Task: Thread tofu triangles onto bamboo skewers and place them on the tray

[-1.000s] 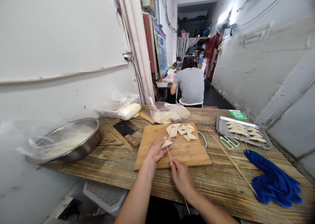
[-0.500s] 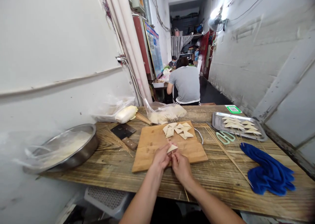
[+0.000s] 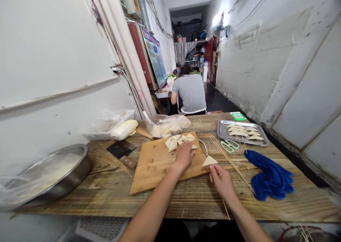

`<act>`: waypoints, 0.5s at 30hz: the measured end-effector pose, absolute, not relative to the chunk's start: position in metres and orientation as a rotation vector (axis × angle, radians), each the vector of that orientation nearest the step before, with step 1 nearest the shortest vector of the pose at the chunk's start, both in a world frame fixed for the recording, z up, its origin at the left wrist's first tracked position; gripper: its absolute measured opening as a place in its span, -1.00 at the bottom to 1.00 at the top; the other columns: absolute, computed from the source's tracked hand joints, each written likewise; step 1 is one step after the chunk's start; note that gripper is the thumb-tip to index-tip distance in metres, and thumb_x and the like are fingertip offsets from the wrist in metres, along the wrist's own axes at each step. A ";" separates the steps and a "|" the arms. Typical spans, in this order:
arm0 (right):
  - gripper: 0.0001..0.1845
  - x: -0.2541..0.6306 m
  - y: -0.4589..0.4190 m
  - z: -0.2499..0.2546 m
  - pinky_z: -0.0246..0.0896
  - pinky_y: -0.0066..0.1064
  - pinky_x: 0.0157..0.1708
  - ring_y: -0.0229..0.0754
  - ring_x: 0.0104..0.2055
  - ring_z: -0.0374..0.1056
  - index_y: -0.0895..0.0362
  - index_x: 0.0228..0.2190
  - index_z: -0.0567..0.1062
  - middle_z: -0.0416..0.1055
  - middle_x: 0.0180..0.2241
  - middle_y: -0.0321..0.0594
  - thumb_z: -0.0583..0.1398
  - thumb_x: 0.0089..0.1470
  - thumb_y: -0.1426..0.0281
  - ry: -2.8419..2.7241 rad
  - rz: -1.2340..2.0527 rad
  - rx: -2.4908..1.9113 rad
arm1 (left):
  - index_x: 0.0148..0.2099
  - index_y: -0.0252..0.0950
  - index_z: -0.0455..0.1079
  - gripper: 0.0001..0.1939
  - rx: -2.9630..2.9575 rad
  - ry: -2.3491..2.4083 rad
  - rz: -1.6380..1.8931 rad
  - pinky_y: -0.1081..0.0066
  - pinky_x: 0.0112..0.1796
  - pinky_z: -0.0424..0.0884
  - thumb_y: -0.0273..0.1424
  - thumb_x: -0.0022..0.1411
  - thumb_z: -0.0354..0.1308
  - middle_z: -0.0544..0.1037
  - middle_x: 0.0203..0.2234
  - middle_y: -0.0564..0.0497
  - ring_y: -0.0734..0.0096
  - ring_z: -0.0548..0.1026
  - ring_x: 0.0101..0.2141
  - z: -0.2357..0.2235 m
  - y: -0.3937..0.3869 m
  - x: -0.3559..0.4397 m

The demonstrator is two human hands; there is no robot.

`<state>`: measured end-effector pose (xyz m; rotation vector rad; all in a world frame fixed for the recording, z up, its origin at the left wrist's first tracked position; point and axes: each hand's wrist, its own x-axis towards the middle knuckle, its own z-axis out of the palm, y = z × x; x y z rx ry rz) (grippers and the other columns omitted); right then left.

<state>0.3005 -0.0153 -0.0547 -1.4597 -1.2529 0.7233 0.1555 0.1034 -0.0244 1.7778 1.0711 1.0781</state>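
Observation:
My right hand [image 3: 222,178] is closed on a thin bamboo skewer with a pale triangular tofu piece [image 3: 209,161] threaded on its tip, held over the table right of the wooden cutting board [image 3: 151,162]. My left hand [image 3: 184,154] rests fingers-down on the pile of cut triangles [image 3: 176,141] at the board's far end; I cannot see whether it grips one.
A metal tray [image 3: 223,132] with skewered triangles, green scissors [image 3: 229,146], loose skewers [image 3: 229,157] and a blue cloth [image 3: 270,174] lie to the right. A cleaver [image 3: 121,151], a steel basin [image 3: 50,176] and plastic bags [image 3: 165,125] sit left and behind. A person in grey [image 3: 189,93] sits beyond the table.
The triangle went onto the skewer between both hands. My right hand then carried it to the right, off the board, while my left hand reached forward to the pile. The view swung right.

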 end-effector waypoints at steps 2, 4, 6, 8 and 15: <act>-0.61 0.305 -0.017 -0.057 -0.09 -0.50 -0.70 -0.32 -0.76 0.03 0.15 -0.46 0.39 0.12 -0.80 -0.45 -0.02 0.07 0.11 -1.201 0.793 -1.431 | -0.27 -0.25 0.42 -0.69 1.854 1.151 1.005 0.22 0.10 -0.13 -0.53 -0.16 0.27 0.37 -0.07 -0.16 0.07 0.13 0.08 -0.025 0.113 0.164; -0.61 0.306 -0.019 -0.058 -0.10 -0.51 -0.71 -0.33 -0.75 0.03 0.15 -0.47 0.37 0.12 -0.80 -0.46 -0.01 0.06 0.10 -1.182 0.832 -1.407 | -0.43 -0.26 0.40 -0.82 1.881 1.204 0.965 0.23 0.08 -0.07 -0.55 -0.18 0.27 0.40 -0.16 -0.18 0.04 0.16 0.05 -0.023 0.122 0.167; -0.63 0.306 -0.020 -0.058 -0.11 -0.52 -0.70 -0.34 -0.75 0.02 0.15 -0.48 0.36 0.12 -0.79 -0.46 -0.01 0.06 0.11 -1.181 0.856 -1.390 | -0.56 -0.27 0.35 -0.85 1.881 1.198 0.937 0.24 0.05 0.00 -0.57 -0.18 0.26 0.43 -0.27 -0.17 0.04 0.23 -0.01 -0.018 0.129 0.165; -0.64 0.305 -0.022 -0.057 -0.11 -0.52 -0.69 -0.35 -0.74 0.02 0.15 -0.49 0.36 0.12 -0.79 -0.45 -0.01 0.06 0.13 -1.188 0.876 -1.372 | -0.56 -0.28 0.36 -0.87 1.848 1.150 0.935 0.27 0.02 0.08 -0.57 -0.15 0.24 0.46 -0.34 -0.14 0.10 0.30 -0.06 -0.011 0.132 0.157; -0.66 0.279 -0.028 -0.052 -0.18 -0.55 -0.75 -0.39 -0.78 -0.05 0.16 -0.46 0.38 0.10 -0.80 -0.49 -0.01 0.06 0.16 -1.235 1.085 -1.277 | -0.14 -0.30 0.39 -0.74 1.133 1.063 1.038 0.42 -0.39 0.41 -0.41 0.06 0.16 0.51 -0.31 -0.08 0.40 0.48 -0.41 -0.016 0.100 0.102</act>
